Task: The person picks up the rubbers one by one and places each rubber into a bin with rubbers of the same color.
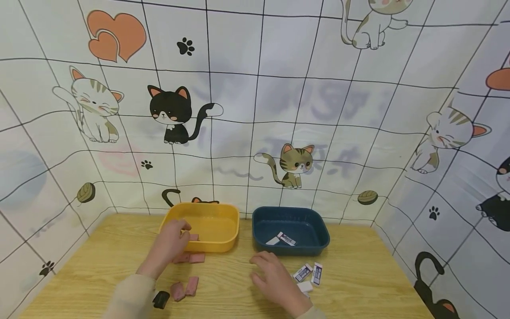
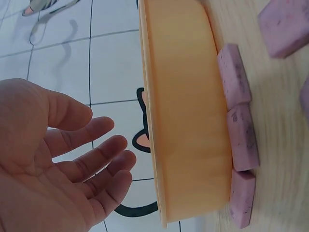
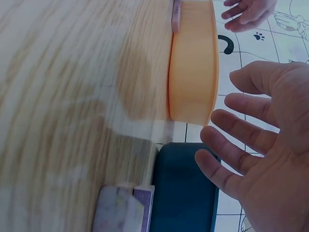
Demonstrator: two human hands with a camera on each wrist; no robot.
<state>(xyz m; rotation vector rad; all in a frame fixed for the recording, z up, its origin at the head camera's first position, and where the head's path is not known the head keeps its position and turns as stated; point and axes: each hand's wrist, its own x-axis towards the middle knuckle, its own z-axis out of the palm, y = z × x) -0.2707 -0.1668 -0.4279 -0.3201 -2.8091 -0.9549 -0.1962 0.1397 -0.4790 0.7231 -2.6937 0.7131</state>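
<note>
My left hand [image 1: 173, 241] hovers over the near left side of a yellow bin [image 1: 219, 246], its fingers loosely bent and holding nothing. A pink eraser [image 1: 194, 237] lies inside that bin. Several more pink erasers [image 2: 243, 135] rest on the table along its outer wall. Above the table, in front of a dark blue bin [image 1: 291, 251], is my right hand [image 1: 275, 279], with relaxed fingers and an empty palm in the right wrist view. Beside it lie several white erasers [image 1: 316, 274], some in printed sleeves. A sleeved eraser [image 1: 287, 239] and a plain white piece [image 1: 272, 241] are in the blue bin.
A small black object [image 1: 161, 300] sits near the front left, next to loose pink pieces [image 1: 192, 286]. The wooden table [image 1: 358, 274] meets a cat-patterned cloth [image 1: 231, 110] behind both bins and at the sides.
</note>
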